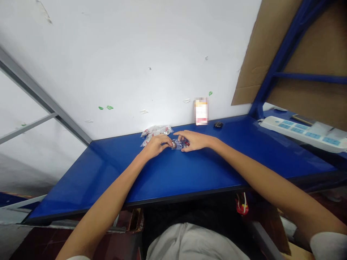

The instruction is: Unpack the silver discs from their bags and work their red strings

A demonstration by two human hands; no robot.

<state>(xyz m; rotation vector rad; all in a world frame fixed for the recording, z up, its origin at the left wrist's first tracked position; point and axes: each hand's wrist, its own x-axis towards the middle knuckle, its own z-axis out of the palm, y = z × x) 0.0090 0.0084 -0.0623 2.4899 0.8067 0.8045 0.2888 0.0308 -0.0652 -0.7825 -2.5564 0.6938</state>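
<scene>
My left hand (157, 146) is closed, thumb and fingertips pinching a small round greyish piece (174, 144) at the edge of a small clear plastic bag (179, 145). From the other side, my right hand (195, 140) curls around the right end of this bag, its index finger stretched out over it. A red mark shows between the right fingers. The bag is close to the blue tabletop, and its contents are too small to make out. Just behind my left hand lies a pile of clear packets (155, 130) with red marks.
A blurred upright card (201, 112) leans against the white wall. Beside it on the blue table (168, 177) sits a small black object (218, 125). A white power strip (303, 133) lies at the right, near a blue metal frame (282, 54) and cardboard.
</scene>
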